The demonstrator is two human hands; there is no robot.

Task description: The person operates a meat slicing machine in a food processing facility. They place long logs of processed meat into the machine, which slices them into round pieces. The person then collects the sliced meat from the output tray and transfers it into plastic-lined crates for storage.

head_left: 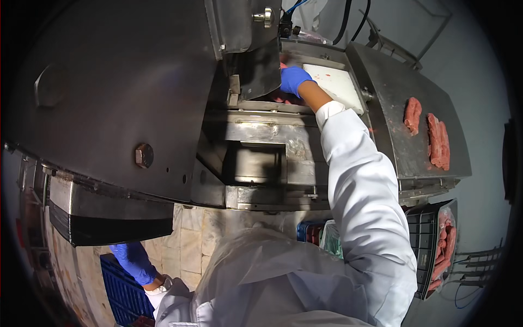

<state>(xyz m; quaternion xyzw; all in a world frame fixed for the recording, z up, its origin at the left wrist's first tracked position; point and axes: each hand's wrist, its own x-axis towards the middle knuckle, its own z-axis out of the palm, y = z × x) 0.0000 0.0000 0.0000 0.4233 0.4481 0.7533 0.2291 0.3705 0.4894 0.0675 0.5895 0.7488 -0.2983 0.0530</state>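
Observation:
My right hand (297, 79), in a blue glove, reaches into the steel machine's trough beside a white board (336, 86). A dark metal guard (262, 70) covers its fingertips, so I cannot see whether it grips anything. Red meat (281, 98) shows just below the guard, and a bit more red shows at the fingers. Low on the left, my left hand (134, 262), also blue-gloved, is just under the edge of a dark steel box (120, 210) and over a blue crate (117, 289). Its fingers are partly hidden there.
Several long pieces of raw meat (438, 141) lie on the dark steel plate (389, 76) at the right. Below it stands a dark crate (422, 234) of more meat. A large steel housing (120, 98) fills the left side. The floor is tiled (190, 240).

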